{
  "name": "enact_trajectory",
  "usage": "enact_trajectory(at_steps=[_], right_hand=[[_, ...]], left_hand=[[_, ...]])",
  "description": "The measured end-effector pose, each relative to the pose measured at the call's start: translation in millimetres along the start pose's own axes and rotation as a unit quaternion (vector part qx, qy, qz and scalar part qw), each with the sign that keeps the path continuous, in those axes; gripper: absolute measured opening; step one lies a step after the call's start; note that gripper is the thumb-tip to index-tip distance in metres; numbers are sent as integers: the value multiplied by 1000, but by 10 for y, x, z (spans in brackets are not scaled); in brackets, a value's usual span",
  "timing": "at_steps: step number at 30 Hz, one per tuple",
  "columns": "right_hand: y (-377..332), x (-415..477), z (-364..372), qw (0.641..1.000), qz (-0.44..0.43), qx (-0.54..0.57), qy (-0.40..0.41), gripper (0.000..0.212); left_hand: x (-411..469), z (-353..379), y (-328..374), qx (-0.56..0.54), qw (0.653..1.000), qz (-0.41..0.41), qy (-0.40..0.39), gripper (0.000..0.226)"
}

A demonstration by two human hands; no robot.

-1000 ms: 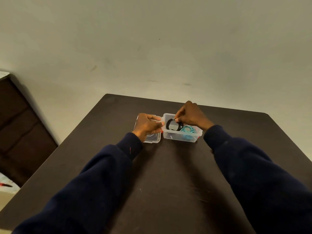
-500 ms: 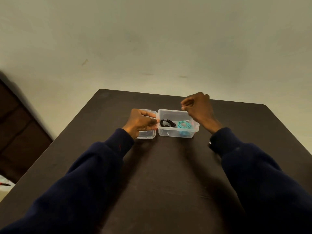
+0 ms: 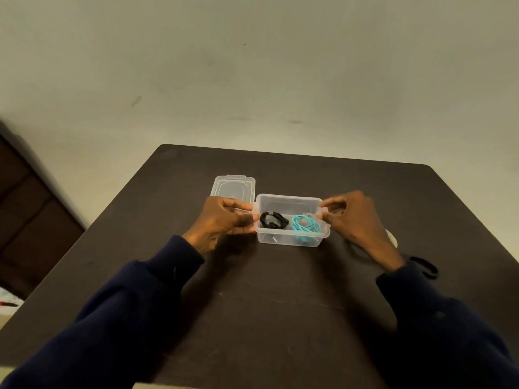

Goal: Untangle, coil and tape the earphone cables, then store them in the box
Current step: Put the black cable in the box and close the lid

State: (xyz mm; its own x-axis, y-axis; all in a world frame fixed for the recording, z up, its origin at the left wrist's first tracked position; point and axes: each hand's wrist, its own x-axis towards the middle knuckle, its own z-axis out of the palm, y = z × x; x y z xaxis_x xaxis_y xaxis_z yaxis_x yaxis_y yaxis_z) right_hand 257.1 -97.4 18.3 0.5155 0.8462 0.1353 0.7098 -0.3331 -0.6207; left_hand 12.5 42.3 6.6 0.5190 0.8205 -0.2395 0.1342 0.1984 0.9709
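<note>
A clear rectangular plastic box [image 3: 289, 239] stands open on the dark brown counter [image 3: 266, 304], somewhat toward its far edge. In its left half lies a black coiled earphone cable [image 3: 273, 220], and just beside that, in the right half, a teal coiled earphone cable [image 3: 305, 226]. A clear plastic lid [image 3: 234, 186] lies on the counter at the box's left end, its near part hidden by the left hand [image 3: 222, 221]; whether it is joined to the box I cannot tell. That hand's fingers [image 3: 241, 204] curl round the box's left end and grip it. The right hand [image 3: 355, 217] pinches the box's right rim between thumb and fingers [image 3: 325, 204]. Both arms wear dark navy sleeves [image 3: 126, 304]. Just past the right wrist a small pale object [image 3: 392, 237] shows on the counter, too hidden to identify. A black loop [image 3: 425, 267] lies near the right sleeve. A pale wall [image 3: 252, 66] rises behind the counter, and dark wooden furniture [image 3: 31, 214] stands at the left.
</note>
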Motion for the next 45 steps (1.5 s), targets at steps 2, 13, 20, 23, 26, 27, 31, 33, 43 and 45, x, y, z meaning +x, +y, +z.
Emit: enact_trajectory(at_steps=[2, 13, 20, 23, 26, 27, 31, 33, 43, 45], right_hand=[[-16, -124, -13, 1000, 1, 2, -3, 32], [-88, -419, 6, 1000, 9, 8, -14, 30], [-129, -426, -46, 1000, 2, 9, -27, 29], [-124, -457, -29, 1000, -1, 5, -27, 29], [-108, -478, -45, 1000, 2, 4, -31, 34], [-106, -480, -59, 1000, 4, 5, -31, 38], [-181, -487, -137, 999, -14, 12, 32, 53], [-270, -485, -193, 996, -47, 36, 70, 53], [-533, -638, -375, 971, -34, 238, 6, 17], [-465, -670, -378, 975, -11, 223, 6, 13]], left_hand=[[-141, -41, -14, -3, 1000, -2, -16, 28], [44, -327, -390, 321, 923, 186, 107, 31], [160, -322, -398, 414, 862, 264, 128, 7], [78, -369, -378, 430, 825, 330, 162, 10], [-25, -424, -206, 385, 777, 449, 219, 10], [-104, -410, -86, 336, 791, 454, 236, 12], [-376, -429, 380, 64, 879, 382, 279, 3], [-462, -426, 496, -55, 904, 339, 256, 8], [-647, 29, 154, -208, 973, 63, 78, 12], [-676, 88, 77, -172, 981, 62, 66, 10]])
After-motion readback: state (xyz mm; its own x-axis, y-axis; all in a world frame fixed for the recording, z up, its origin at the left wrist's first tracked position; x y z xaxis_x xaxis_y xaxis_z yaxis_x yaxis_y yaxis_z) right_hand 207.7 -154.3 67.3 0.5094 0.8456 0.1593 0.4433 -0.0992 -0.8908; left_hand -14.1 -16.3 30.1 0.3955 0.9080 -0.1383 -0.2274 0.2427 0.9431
